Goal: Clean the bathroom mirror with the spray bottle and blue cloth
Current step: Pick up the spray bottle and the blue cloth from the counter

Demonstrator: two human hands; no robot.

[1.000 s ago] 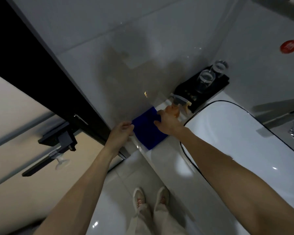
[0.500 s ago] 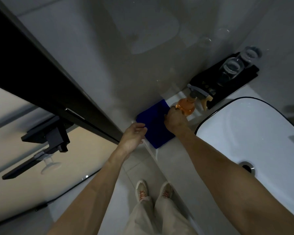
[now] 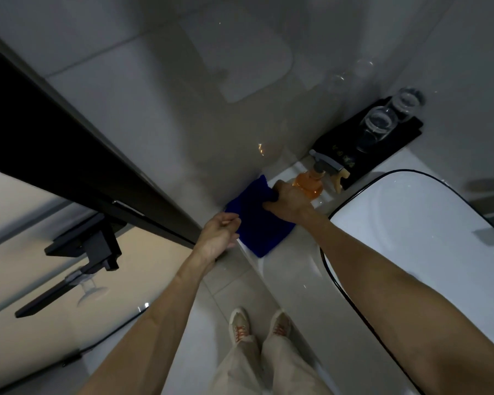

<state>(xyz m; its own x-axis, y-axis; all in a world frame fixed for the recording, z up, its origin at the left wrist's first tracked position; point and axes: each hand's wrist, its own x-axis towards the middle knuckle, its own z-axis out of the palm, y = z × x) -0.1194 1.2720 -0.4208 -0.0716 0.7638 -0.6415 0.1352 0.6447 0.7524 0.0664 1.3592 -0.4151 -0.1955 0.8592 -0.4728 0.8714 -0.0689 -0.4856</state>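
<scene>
The blue cloth [image 3: 255,230] lies on the white counter's left corner, against the glossy reflective wall surface [image 3: 211,115]. My left hand [image 3: 218,236] pinches the cloth's near left corner. Resting on the far side of the cloth, my right hand [image 3: 290,205] has its fingers curled into a raised fold. The spray bottle [image 3: 310,185], orange with a grey trigger head, stands upright just behind my right hand, touching or nearly touching its knuckles.
A black tray [image 3: 382,155] holding two upturned glasses [image 3: 378,122] stands at the back of the counter. The white black-rimmed basin [image 3: 411,238] fills the right. A dark door frame [image 3: 83,163] with a black bracket runs along the left. My feet are on the tiled floor.
The far edge of the cloth has bunched up under my right hand. My left hand keeps its hold on the near corner. The bottle has not moved.
</scene>
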